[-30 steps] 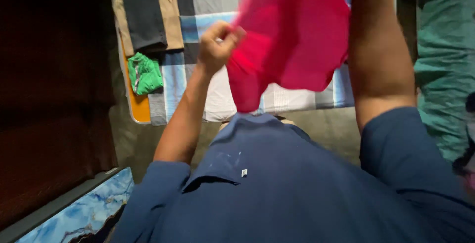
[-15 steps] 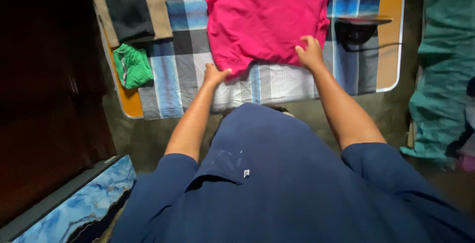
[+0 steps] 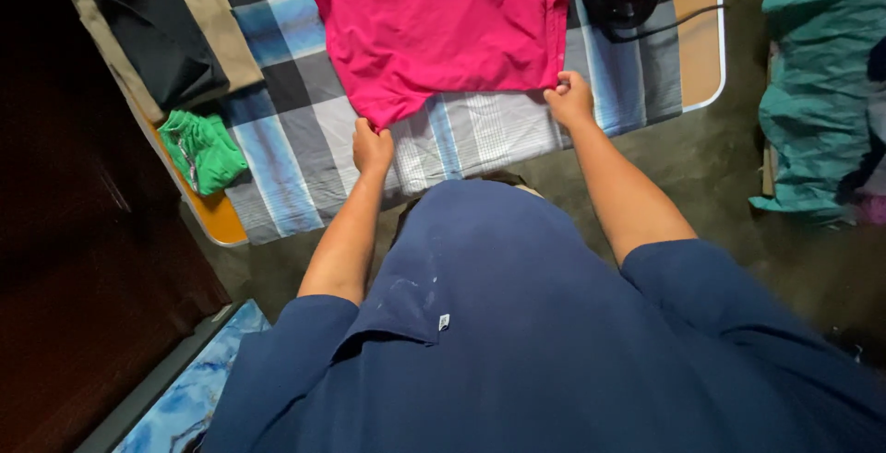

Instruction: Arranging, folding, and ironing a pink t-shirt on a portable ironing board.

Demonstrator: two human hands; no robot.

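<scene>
Lying flat on the checked cloth (image 3: 305, 130), the pink shirt (image 3: 443, 29) stretches away from the body; left hand (image 3: 372, 149) pinches its near-left corner, right hand (image 3: 570, 101) closes on its near-right corner, both equally close, folded green garment (image 3: 203, 149) left of the shirt

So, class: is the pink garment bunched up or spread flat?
Spread flat: the pink garment lies on the checked cloth, left hand and right hand at its near edge.
</scene>
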